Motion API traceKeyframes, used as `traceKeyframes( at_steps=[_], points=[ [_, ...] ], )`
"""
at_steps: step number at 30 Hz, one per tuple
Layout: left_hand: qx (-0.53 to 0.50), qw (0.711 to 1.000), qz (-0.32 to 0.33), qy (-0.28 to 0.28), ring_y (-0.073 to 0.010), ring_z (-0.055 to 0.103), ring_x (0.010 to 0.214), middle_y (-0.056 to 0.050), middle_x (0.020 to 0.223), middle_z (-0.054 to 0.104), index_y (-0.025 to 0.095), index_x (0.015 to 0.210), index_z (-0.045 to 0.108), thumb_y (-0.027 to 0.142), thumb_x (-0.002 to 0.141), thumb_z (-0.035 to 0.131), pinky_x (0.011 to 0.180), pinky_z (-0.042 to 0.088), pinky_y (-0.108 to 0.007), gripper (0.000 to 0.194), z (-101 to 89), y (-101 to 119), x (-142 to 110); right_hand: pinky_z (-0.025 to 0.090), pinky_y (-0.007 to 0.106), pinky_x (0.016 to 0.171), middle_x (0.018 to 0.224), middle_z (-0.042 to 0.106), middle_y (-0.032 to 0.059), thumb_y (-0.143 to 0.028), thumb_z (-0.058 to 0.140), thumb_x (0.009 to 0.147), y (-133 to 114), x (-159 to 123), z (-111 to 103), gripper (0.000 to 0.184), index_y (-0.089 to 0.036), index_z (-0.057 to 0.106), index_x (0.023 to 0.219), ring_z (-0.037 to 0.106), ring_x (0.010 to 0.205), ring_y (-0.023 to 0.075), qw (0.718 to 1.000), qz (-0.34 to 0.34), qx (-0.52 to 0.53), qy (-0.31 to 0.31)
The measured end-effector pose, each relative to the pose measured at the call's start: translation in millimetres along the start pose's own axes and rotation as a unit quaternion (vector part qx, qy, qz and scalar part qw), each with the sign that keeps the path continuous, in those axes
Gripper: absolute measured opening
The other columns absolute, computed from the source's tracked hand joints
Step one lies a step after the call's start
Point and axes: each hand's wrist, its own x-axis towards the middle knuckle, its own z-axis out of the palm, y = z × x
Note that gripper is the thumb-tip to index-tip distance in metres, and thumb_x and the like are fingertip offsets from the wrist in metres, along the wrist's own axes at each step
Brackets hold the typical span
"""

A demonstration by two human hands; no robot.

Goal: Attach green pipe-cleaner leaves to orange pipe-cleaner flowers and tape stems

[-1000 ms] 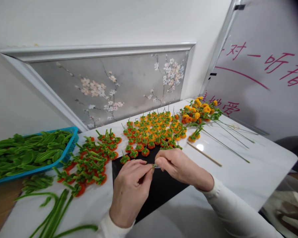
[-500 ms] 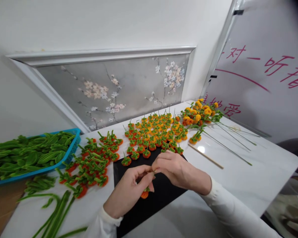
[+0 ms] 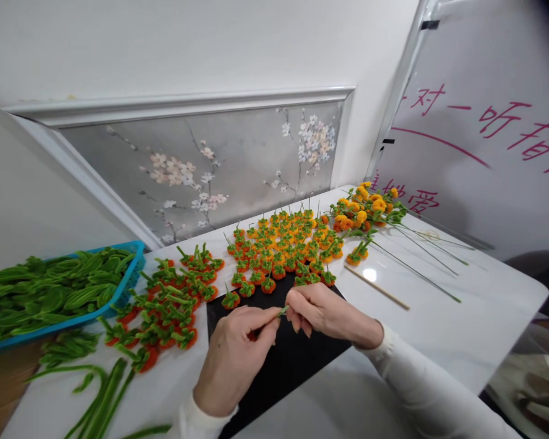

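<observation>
Over the black mat point(image 3: 297, 360), my left hand point(image 3: 242, 350) is closed in a pinch. A small patch of orange-red shows between its fingers, from the chenille persimmon seen there earlier, now mostly hidden in the hand. A short pale-green stem point(image 3: 283, 311) sticks out from the left thumb and forefinger. My right hand point(image 3: 318, 311) pinches the other end of this stem, its fingers curled, close beside the left fingertips. Just beyond the hands stand rows of small orange and yellow chenille persimmons point(image 3: 279, 269) with green leafy tops and thin wire stems.
At left, a blue basket point(image 3: 135, 274) holds green chenille leaves. Orange persimmons with thick green stems point(image 3: 165, 314) and loose green chenille strips point(image 3: 103, 396) lie nearer. To the right are a thin wooden stick point(image 3: 377, 286), long green wires point(image 3: 421, 274) and a yellow-orange bunch point(image 3: 368, 207).
The left hand has turned, so the orange persimmon that hung below its fingers is largely hidden. My right hand has moved slightly down and away, exposing the green stem between the fingertips.
</observation>
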Motion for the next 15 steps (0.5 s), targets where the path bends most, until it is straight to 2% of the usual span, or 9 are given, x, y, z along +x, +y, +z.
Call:
traceKeyframes(
  at_steps=[3,7,11,15],
  points=[
    [0.071,0.997,0.024,0.011,-0.0163,0.059,0.070,-0.001,0.070,0.068,0.026,0.081,0.072,0.022,0.080,0.051,0.069,0.046,-0.027,0.022,1.1,2.7,0.6,0.034,0.014,0.039,0.054,0.054,-0.0010,-0.048,0.029,0.092,2.3,1.6,7.5,0.048,-0.014,0.051,0.065,0.046,0.039,0.0049,1.000,0.023,0.005,0.002],
    [0.106,0.994,0.021,0.012,-0.0156,0.058,0.067,0.000,0.066,0.066,0.024,0.074,0.070,0.022,0.082,0.049,0.075,0.044,-0.030,0.023,1.2,3.9,0.6,0.034,0.014,0.043,0.058,0.057,-0.0020,-0.033,0.043,0.090,-1.2,0.0,7.8,0.030,-0.015,0.052,0.067,0.049,0.045,0.0054,0.996,-0.028,-0.068,0.048],
    [0.055,0.998,-0.016,-0.003,-0.0167,0.060,0.070,-0.001,0.074,0.068,0.022,0.078,0.069,0.025,0.080,0.050,0.067,0.044,-0.026,0.019,-1.2,0.6,0.5,0.037,0.017,0.056,0.065,0.058,-0.0015,-0.015,0.044,0.088,-5.8,-1.1,5.4,0.017,-0.016,0.055,0.075,0.052,0.058,0.0076,0.975,-0.119,-0.170,0.084],
    [-0.053,0.993,-0.050,-0.089,-0.0140,0.056,0.058,0.001,0.060,0.061,0.019,0.071,0.063,0.029,0.085,0.042,0.054,0.040,-0.022,0.027,-5.1,-1.3,1.4,0.037,0.020,0.063,0.073,0.058,0.0016,-0.014,0.040,0.089,-1.1,0.3,4.5,0.018,-0.016,0.057,0.082,0.052,0.068,0.0106,0.939,-0.203,-0.268,0.076]
  ],
)
